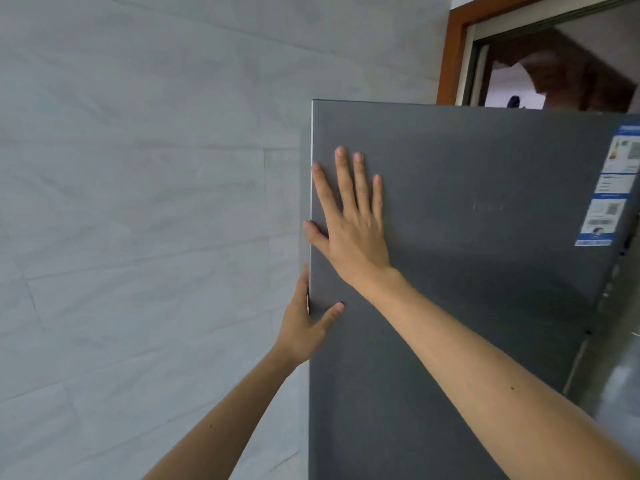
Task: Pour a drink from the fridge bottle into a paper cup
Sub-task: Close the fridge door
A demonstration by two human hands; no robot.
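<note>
A dark grey fridge door [478, 289] fills the right half of the head view. My right hand [353, 226] lies flat on the door's front near its left edge, fingers straight and spread, pointing up. Below it, my left hand [304, 327] grips that left edge: the thumb rests on the front face and the fingers reach behind the edge, out of sight. No bottle or paper cup is in view.
A pale grey tiled wall [138, 202] stands close on the left of the fridge. Blue and white label stickers [609, 188] sit at the door's upper right. Behind the fridge top is a brown-framed doorway [457, 46]. A glossy floor [620, 386] shows at the lower right.
</note>
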